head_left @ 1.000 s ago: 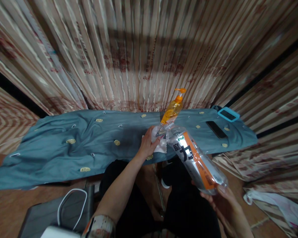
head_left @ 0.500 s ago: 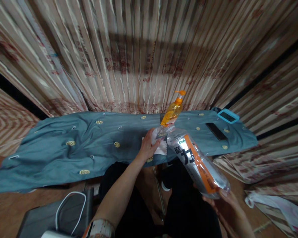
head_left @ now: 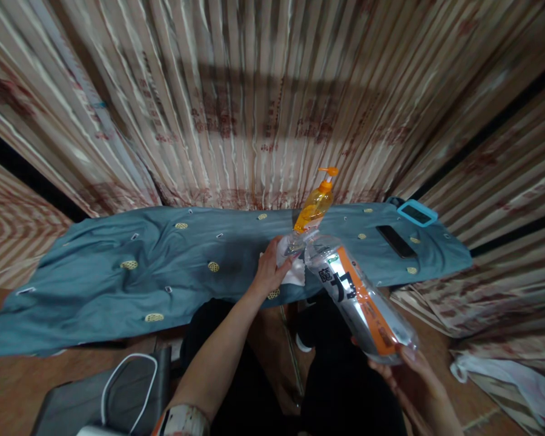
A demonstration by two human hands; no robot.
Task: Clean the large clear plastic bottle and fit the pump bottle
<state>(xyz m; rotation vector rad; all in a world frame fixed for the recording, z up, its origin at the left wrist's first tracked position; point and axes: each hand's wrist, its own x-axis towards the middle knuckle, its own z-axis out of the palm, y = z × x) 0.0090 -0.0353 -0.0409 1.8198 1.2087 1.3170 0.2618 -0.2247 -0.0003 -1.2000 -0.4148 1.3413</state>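
Observation:
My right hand (head_left: 402,369) grips the base of a large clear plastic bottle (head_left: 358,297) with an orange and white label. The bottle is tilted, its neck pointing down toward a white cloth (head_left: 290,266). My left hand (head_left: 270,269) holds that cloth against the bottle's mouth, over a blue-grey fabric (head_left: 163,266) with small yellow patterns spread across a narrow table. An orange pump bottle (head_left: 315,203) stands just behind the cloth.
A black phone (head_left: 395,240) and a blue-cased device (head_left: 416,212) lie on the fabric's right end. Striped curtains (head_left: 254,103) hang behind. A dark bag with a white cord (head_left: 122,387) sits at lower left, and a white plastic bag (head_left: 513,381) lies at lower right.
Almost nothing differs. The tilted bottle and both hands stay in place with only slight shifts from the camera moving.

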